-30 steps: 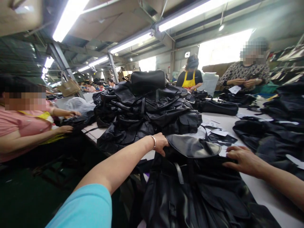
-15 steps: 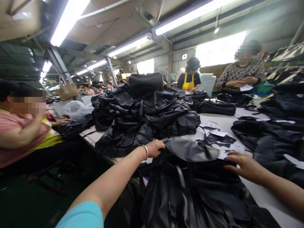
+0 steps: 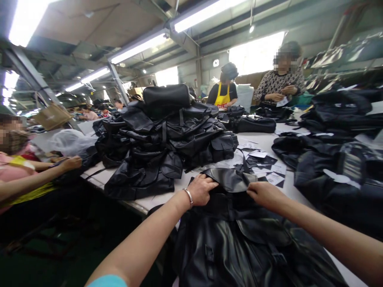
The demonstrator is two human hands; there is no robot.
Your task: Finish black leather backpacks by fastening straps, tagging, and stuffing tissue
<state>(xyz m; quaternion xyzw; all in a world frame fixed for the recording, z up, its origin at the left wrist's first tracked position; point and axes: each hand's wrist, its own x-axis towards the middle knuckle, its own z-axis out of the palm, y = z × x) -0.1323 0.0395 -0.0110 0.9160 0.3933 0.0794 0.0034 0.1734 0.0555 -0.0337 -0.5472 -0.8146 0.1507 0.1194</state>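
Observation:
A black leather-look backpack lies in front of me, its buckled straps and front pocket facing up. Its top flap is at the far end. My left hand, with a bracelet at the wrist, is closed on the flap's left side, fingers bent over the edge. At the flap's right corner, my right hand pinches the edge, closed. The inside of the backpack is hidden.
Beyond the backpack rises a pile of black bags on the white table. Cards and papers lie scattered right of it. More black bags line the right. Co-workers sit at left and stand behind.
My right hand has moved left and closed on the flap's corner, where its fingers were spread before. The flap is drawn narrower. The view has turned right; the left co-worker's arm is lower.

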